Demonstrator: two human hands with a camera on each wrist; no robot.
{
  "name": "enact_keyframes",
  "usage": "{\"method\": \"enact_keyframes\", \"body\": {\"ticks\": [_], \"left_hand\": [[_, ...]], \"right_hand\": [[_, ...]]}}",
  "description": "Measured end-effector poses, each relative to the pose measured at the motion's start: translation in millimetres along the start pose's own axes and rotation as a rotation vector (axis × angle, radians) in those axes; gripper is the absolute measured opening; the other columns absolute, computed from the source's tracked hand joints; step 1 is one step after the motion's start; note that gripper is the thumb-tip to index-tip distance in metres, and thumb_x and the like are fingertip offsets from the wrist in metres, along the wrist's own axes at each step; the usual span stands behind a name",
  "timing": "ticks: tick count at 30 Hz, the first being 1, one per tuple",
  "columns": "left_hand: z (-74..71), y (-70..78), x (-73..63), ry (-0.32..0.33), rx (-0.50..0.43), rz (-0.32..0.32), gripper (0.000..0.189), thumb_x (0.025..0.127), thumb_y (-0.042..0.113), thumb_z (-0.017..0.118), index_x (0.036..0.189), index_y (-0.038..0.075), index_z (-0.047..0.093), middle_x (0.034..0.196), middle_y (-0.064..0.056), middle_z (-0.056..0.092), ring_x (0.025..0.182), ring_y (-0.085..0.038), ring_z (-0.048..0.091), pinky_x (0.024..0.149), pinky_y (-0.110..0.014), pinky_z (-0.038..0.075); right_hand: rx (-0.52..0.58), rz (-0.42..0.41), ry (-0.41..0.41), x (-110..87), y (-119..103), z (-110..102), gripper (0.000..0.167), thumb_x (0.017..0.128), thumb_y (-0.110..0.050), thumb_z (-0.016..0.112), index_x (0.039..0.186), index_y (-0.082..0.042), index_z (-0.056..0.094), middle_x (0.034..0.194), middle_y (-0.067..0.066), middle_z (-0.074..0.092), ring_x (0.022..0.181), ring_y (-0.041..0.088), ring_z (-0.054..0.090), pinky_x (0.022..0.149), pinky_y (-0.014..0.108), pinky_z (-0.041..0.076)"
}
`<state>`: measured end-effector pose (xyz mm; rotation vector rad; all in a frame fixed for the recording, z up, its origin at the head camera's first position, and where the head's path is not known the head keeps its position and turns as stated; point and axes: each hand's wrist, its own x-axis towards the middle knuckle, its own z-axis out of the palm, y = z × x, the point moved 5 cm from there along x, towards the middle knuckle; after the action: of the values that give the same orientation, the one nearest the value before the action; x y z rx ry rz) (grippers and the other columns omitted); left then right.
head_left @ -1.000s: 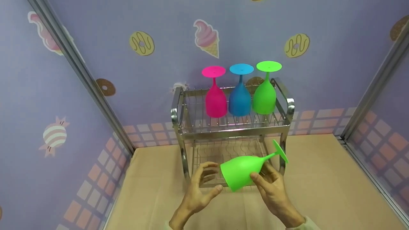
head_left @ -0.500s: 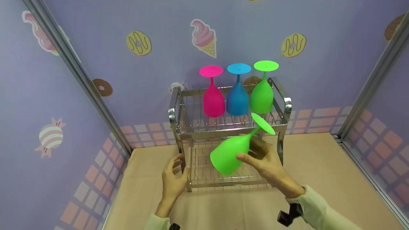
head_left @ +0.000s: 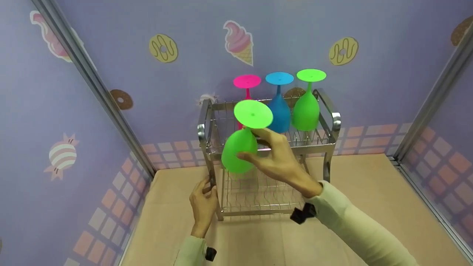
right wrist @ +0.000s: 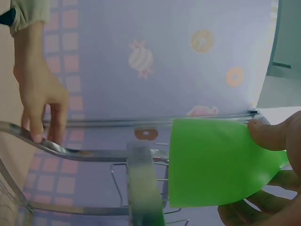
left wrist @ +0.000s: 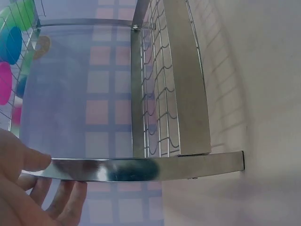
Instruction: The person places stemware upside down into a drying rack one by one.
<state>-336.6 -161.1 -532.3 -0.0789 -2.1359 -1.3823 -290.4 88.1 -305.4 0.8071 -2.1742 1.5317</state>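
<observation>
A green plastic goblet point(head_left: 238, 149) is turned upside down in my right hand point(head_left: 279, 157), with thumb and fingers around its bowl near the stem. It is held in front of the upper shelf's left part, slightly tilted. My left hand point(head_left: 204, 203) grips the left front post point(left wrist: 108, 169) of a two-tier metal dish rack point(head_left: 273, 150), thumb on one side and fingers on the other. On the upper shelf, a pink goblet point(head_left: 247, 82), a blue goblet point(head_left: 279, 111) and another green goblet point(head_left: 306, 111) stand upside down in a row. The held goblet hides most of the pink bowl.
The rack's lower wire shelf point(head_left: 266, 195) sits just above a beige tabletop point(head_left: 369, 207). Purple patterned walls point(head_left: 199, 37) with metal corner poles point(head_left: 99, 88) enclose the sides and back.
My right hand has lifted the green goblet up and left, turning it from lying sideways to nearly upside down. My left hand has moved left, away from the goblet, onto the rack post.
</observation>
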Motion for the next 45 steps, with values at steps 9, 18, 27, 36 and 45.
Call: {"method": "enact_keyframes", "body": {"ticks": [9,18,27,36,45], "left_hand": [[-5.6,-2.4,3.5,-0.002,-0.015,0.004,0.04,0.087,-0.008,0.083,0.126,-0.003,0.076,0.123,-0.025,0.076,0.093,-0.042,0.08,0.075,-0.034,0.068],[-3.0,-1.6,7.1,-0.03,-0.018,-0.003,0.039,0.086,-0.011,0.082,0.124,-0.004,0.076,0.114,-0.023,0.077,0.094,-0.044,0.079,0.073,-0.036,0.068],[-1.9,2.4,8.0,-0.03,0.004,-0.005,0.037,0.087,-0.011,0.081,0.123,-0.004,0.077,0.109,-0.02,0.078,0.093,-0.041,0.08,0.073,-0.038,0.068],[3.6,5.3,7.1,-0.037,-0.011,0.065,0.032,0.088,-0.014,0.078,0.12,-0.014,0.073,0.107,-0.028,0.076,0.097,-0.047,0.078,0.077,-0.044,0.068],[-1.7,0.3,7.2,-0.045,-0.005,0.025,0.032,0.088,-0.012,0.079,0.12,-0.012,0.074,0.104,-0.023,0.077,0.094,-0.044,0.079,0.075,-0.042,0.068]], "right_hand": [[-0.095,0.034,-0.044,43.1,-13.7,5.0,0.07,0.09,-0.019,0.088,0.148,0.004,0.057,0.139,0.02,0.069,0.125,0.034,0.071,0.105,0.042,0.062],[-0.193,0.068,-0.082,82.6,-6.3,16.0,0.066,0.094,-0.023,0.084,0.15,0.001,0.057,0.137,0.016,0.07,0.125,0.029,0.069,0.104,0.039,0.062],[-0.211,0.126,-0.062,115.5,14.6,29.6,0.059,0.096,-0.017,0.081,0.147,-0.001,0.058,0.136,0.016,0.07,0.125,0.029,0.07,0.104,0.043,0.062],[-0.202,0.196,-0.105,129.8,35.5,40.6,0.054,0.1,-0.014,0.075,0.148,-0.002,0.054,0.14,0.016,0.066,0.13,0.033,0.067,0.108,0.05,0.059],[-0.197,0.245,-0.092,136.2,49.2,59.2,0.054,0.101,-0.003,0.068,0.151,0.002,0.048,0.143,0.02,0.061,0.137,0.033,0.06,0.117,0.042,0.053]]}}
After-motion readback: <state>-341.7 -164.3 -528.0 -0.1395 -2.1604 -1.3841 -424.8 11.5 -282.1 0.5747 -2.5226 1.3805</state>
